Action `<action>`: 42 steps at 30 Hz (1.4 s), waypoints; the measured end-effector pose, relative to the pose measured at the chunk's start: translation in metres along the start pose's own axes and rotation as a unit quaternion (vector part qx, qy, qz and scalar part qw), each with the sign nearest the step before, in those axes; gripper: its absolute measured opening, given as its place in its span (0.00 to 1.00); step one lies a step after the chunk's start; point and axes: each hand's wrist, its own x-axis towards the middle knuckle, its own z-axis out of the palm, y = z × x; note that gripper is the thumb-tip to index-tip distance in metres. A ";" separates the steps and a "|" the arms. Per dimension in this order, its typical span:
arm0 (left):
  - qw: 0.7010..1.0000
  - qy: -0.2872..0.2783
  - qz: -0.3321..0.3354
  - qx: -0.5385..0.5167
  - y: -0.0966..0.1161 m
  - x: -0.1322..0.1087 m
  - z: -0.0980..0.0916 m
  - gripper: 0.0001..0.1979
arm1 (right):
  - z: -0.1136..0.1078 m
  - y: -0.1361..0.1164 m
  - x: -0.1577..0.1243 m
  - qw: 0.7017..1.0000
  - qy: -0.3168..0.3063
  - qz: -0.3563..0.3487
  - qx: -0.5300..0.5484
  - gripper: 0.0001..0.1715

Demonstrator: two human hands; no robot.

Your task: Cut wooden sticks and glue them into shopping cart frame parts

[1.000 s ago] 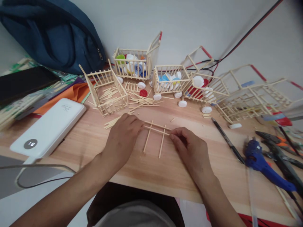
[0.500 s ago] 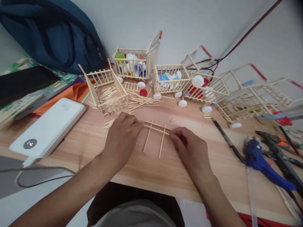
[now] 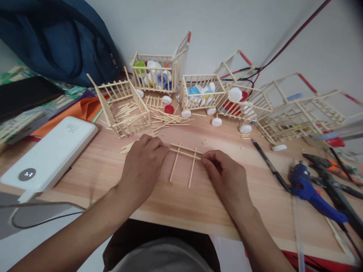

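Note:
Two thin wooden sticks run crosswise over two others on the wood table, making a small open lattice. My left hand (image 3: pixel 145 166) is closed at the left end of the nearer crosswise stick (image 3: pixel 185 153), its fingertips partly hidden. At that stick's right end, my right hand (image 3: pixel 225 175) pinches with thumb and forefinger. The farther crosswise stick (image 3: pixel 184 146) lies just behind, nearly parallel. Toward me extend the left upright stick (image 3: pixel 174 166) and the right upright stick (image 3: pixel 192 172), a hand's breadth apart or less.
Behind the hands stand small stick carts (image 3: pixel 202 92) with bottle-cap wheels, some filled with caps, and an unfinished stick frame (image 3: pixel 133 121) among loose sticks. A white power bank (image 3: pixel 53 151) lies left. A pen (image 3: pixel 269 164), blue glue gun (image 3: pixel 309 192) and pliers (image 3: pixel 329 185) lie right.
The view has shifted slightly, so everything sits a little farther left. Both hands keep their places at the ends of the nearer crosswise stick.

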 end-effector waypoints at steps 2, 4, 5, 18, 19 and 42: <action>1.000 -0.001 0.000 0.002 0.000 0.000 0.000 0.08 | 0.000 0.000 0.000 1.000 0.000 -0.003 -0.002 0.08; 1.000 -0.003 0.001 0.006 0.000 0.001 -0.001 0.08 | 0.001 0.000 0.000 1.000 0.000 -0.007 -0.002 0.08; 1.000 -0.006 0.002 0.008 0.001 0.001 -0.001 0.08 | 0.001 0.001 0.000 1.000 0.002 -0.010 -0.003 0.08; 0.999 -0.028 -0.007 0.016 0.001 0.000 -0.001 0.09 | 0.002 0.001 0.001 1.000 0.009 -0.026 -0.009 0.07; 0.999 -0.030 -0.008 0.016 0.001 0.000 -0.001 0.09 | 0.002 0.001 0.001 1.000 0.009 -0.027 -0.010 0.07; 0.999 -0.029 -0.007 0.022 0.003 0.001 -0.002 0.09 | 0.003 0.000 0.000 0.999 0.013 -0.035 -0.020 0.08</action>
